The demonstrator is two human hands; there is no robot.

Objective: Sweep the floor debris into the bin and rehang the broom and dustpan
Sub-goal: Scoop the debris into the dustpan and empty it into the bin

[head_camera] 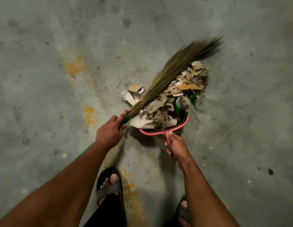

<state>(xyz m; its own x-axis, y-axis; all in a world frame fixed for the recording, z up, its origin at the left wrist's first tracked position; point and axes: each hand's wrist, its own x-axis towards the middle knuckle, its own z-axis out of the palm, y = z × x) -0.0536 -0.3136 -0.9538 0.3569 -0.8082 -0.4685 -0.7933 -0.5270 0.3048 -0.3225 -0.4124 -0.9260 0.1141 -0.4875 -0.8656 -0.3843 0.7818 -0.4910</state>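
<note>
Left hand [109, 132] grip curled round the green neck of the grass broom [172, 72], bristles slanting toward 1 o'clock over the debris [168, 102], right hand [177, 149] grip wrapped round the handle of the pink dustpan [183, 124], heaped at centre on the grey floor [44, 79], sandalled feet at 6 o'clock.

My broom [173, 71] is a bundle of long, dry, tan grass with a green collar at its base, slanting from frame centre up to the upper right, its tips blurred. My pink dustpan [172, 128] sits just right of centre, handle pointing toward me, heaped with debris [168, 99]: torn cardboard, crumpled paper, grey scraps and green bits, spilling past its front onto the floor.
</note>
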